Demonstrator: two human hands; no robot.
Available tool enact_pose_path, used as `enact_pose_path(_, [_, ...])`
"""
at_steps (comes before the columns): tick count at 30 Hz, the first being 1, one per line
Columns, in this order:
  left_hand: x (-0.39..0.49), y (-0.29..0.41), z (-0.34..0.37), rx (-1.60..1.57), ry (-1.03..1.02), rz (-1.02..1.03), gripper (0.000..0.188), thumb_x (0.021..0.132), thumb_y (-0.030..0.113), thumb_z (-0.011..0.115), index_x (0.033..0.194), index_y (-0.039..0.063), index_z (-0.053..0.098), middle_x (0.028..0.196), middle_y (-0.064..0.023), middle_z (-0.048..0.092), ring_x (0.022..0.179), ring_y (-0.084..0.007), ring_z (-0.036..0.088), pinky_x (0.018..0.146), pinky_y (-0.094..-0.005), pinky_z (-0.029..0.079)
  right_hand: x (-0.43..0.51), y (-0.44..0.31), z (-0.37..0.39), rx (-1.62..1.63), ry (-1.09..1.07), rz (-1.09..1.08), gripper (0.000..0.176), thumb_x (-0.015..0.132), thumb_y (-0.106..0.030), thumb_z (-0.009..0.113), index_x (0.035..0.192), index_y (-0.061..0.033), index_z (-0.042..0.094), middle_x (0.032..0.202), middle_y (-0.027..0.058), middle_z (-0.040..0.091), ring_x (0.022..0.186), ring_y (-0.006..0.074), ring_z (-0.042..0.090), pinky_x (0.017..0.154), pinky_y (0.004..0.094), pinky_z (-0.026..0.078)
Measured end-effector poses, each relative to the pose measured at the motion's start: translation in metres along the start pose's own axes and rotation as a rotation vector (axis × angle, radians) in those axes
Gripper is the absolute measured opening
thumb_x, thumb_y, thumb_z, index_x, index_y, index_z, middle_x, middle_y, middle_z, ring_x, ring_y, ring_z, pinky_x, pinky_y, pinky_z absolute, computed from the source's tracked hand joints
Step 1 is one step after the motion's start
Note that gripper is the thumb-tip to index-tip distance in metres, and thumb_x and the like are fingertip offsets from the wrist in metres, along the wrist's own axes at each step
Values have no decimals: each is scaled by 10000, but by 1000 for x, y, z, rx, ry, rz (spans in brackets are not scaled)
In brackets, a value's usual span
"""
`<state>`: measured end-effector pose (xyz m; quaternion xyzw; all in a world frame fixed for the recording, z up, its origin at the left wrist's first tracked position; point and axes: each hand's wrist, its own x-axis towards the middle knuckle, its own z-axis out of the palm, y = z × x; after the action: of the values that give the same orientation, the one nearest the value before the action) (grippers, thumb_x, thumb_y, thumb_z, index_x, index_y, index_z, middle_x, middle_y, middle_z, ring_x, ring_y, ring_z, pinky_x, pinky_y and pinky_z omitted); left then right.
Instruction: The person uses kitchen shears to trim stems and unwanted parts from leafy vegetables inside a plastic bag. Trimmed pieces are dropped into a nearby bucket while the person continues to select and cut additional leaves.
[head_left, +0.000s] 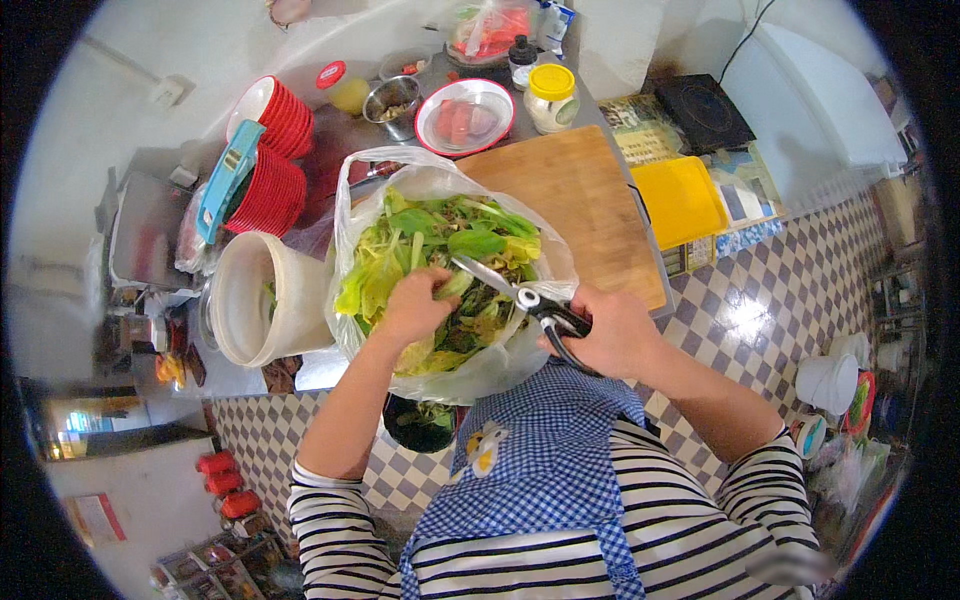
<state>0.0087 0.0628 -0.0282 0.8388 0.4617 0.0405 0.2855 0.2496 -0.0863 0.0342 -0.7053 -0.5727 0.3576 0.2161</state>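
Note:
My right hand (619, 334) grips black-handled kitchen scissors (529, 300). Their metal blades point left over a heap of leafy greens (476, 225), with the tip near my left hand's fingers. My left hand (416, 307) pinches a pale green stalk (457, 283) just below the blade tip. Yellowing leaves and darker, wilted bits mix with the fresh green ones. The greens lie in an opened white plastic bag (517, 371) whose rim is spread around them. Close to the bag's left side, a whitish plastic tub (281, 300) has a few green scraps visible inside.
A wooden cutting board (577, 217) lies right of the bag. Behind stand a red-rimmed bowl (465, 116), a steel cup (392, 109) and a yellow-lidded jar (551, 97). Stacked red bowls (270, 191) line the left. Below the counter edge sits a dark bin (420, 427) with greens.

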Motion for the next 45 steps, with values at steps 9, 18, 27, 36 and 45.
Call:
enact_pose_path(9, [-9, 9, -32, -861, -79, -201, 259, 933, 190, 544, 1121, 12, 534, 821, -18, 581, 707, -89, 512, 621, -241, 438, 24, 0, 19, 36, -211, 115, 711, 643, -656, 672, 824, 27, 585, 825, 200, 638, 790, 329, 633, 682, 408, 494])
enact_pose_path(18, [-14, 4, -19, -755, -76, -133, 266, 906, 152, 583, 1128, 6, 566, 832, -12, 597, 694, -77, 512, 602, -234, 441, 38, 9, 34, 193, -314, 97, 723, 622, -701, 666, 688, 14, 582, 694, 181, 603, 681, 295, 601, 614, 385, 468])
enact_pose_path(27, [-12, -12, -15, -844, -17, -201, 254, 874, 100, 601, 1094, -26, 591, 878, -23, 616, 768, -98, 552, 671, -249, 469, 49, 16, 39, 105, -197, 51, 610, 619, -585, 745, 687, 7, 615, 687, 177, 613, 647, 280, 603, 578, 382, 470])
enact_pose_path(36, [-3, 6, -57, -1387, 58, -321, 268, 870, 70, 576, 1127, 1, 536, 1025, -72, 612, 949, -183, 581, 856, -308, 458, 101, -57, 38, 449, 92, -136, 538, 608, -348, 842, 885, 32, 580, 727, 68, 586, 642, 142, 550, 593, 286, 453])
enact_pose_path(45, [-2, 8, -69, -1393, 106, -340, 161, 878, 129, 610, 1034, 105, 577, 956, 2, 612, 853, -114, 567, 750, -288, 450, 126, -72, 50, 686, -79, -146, 604, 561, -330, 894, 908, 54, 584, 754, 56, 594, 652, 122, 550, 578, 257, 453])
